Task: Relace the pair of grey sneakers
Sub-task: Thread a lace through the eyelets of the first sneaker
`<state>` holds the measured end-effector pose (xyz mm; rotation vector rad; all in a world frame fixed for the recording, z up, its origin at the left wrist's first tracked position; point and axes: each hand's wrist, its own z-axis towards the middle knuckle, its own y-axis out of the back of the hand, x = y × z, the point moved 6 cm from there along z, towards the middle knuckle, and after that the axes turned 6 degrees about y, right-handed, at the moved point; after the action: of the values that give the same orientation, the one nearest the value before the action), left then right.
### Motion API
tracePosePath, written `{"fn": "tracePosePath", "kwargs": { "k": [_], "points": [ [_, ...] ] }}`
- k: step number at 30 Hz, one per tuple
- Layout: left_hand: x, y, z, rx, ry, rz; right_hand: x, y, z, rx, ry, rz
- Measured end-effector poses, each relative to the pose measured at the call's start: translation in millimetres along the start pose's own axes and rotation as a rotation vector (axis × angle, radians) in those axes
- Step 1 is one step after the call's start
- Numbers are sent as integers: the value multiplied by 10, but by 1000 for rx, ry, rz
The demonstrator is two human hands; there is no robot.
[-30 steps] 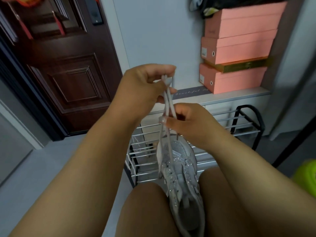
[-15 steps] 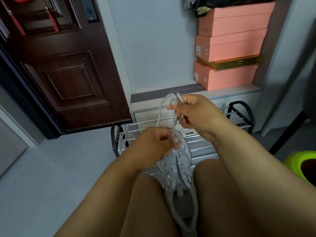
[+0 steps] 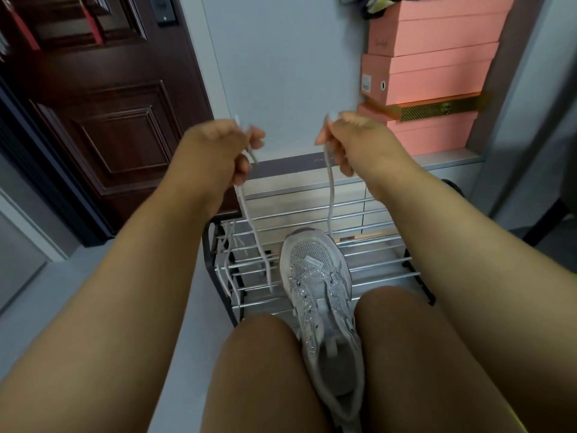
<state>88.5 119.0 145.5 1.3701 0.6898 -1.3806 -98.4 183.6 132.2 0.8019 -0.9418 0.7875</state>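
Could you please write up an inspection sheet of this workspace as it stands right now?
Surface: pale grey floor; a metal shoe rack stands ahead of the knees.
Job's things: one grey sneaker sits toe-forward between the knees; a lace runs from its toe area up to each hand. A second sneaker is not seen.
Clutter: loose lace strands hang over the rack's left end.
Hands: left hand and right hand are raised apart, each pinching a lace end.
Cables: nothing seen.
Surroundings: dark wooden door to the left; stacked pink shoe boxes on a ledge to the right.
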Motion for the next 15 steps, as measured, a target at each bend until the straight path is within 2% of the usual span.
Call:
{"fn": "tracePosePath", "kwargs": {
  "k": [2, 5, 8, 11, 13, 15],
  "points": [
    [-153, 1, 39, -18, -90, 156, 92, 0, 16, 8, 84, -79],
    [-250, -95, 41, 43, -161, 179, 132, -126, -22, 140, 165, -25],
    [-161, -280, 18, 261, -80, 11, 127, -251, -96, 261, 209, 226],
    [21, -448, -32, 483, 90, -197, 118, -243, -130, 239, 264, 273],
    [118, -528, -50, 528, 133, -248, 74, -223, -122, 229, 274, 281],
    [141, -564, -38, 499, 113, -283, -19, -206, -126, 187, 225, 259]
  ]
}}
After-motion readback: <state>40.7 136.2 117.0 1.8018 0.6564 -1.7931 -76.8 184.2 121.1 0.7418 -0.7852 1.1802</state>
